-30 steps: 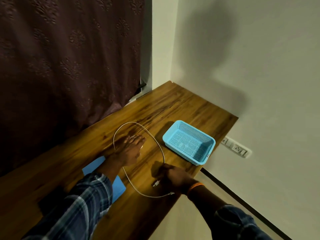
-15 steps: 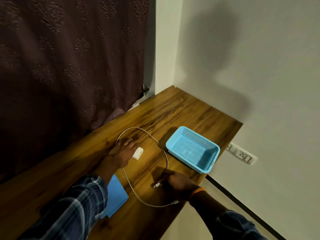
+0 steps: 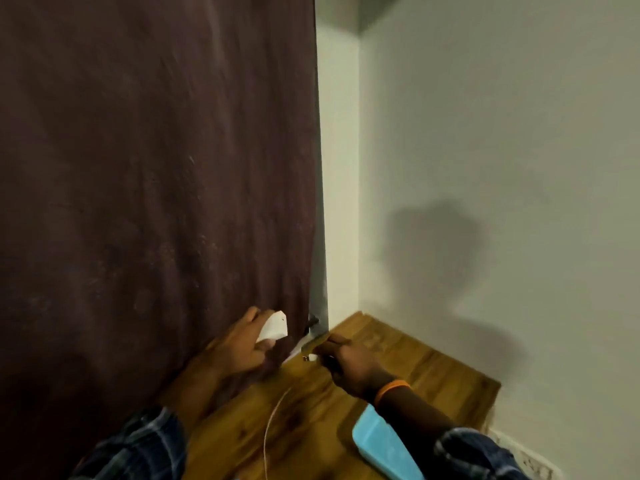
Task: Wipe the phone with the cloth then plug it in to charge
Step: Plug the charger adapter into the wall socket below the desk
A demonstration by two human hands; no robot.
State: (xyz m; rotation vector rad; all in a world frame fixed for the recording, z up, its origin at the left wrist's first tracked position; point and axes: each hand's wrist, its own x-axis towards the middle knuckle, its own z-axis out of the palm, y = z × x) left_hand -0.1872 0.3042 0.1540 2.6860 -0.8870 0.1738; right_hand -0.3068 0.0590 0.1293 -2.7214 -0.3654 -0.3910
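My left hand (image 3: 239,344) holds the white charger adapter (image 3: 273,326) up in the air in front of the dark curtain. My right hand (image 3: 349,362) pinches the white cable's plug end (image 3: 310,357) just to the right of the adapter, a short gap apart. The white cable (image 3: 270,424) trails down from there over the wooden table (image 3: 433,368) to the frame's bottom edge. No phone or cloth is in view.
A dark maroon curtain (image 3: 156,202) fills the left half. Pale walls meet in a corner behind the table. The light blue basket (image 3: 381,441) sits under my right forearm. A wall socket plate (image 3: 530,459) shows at the bottom right.
Both hands have lifted off the table, the left with the adapter and the right with the cable end, and come close together. The camera tilted up, so the blue cloth left view.
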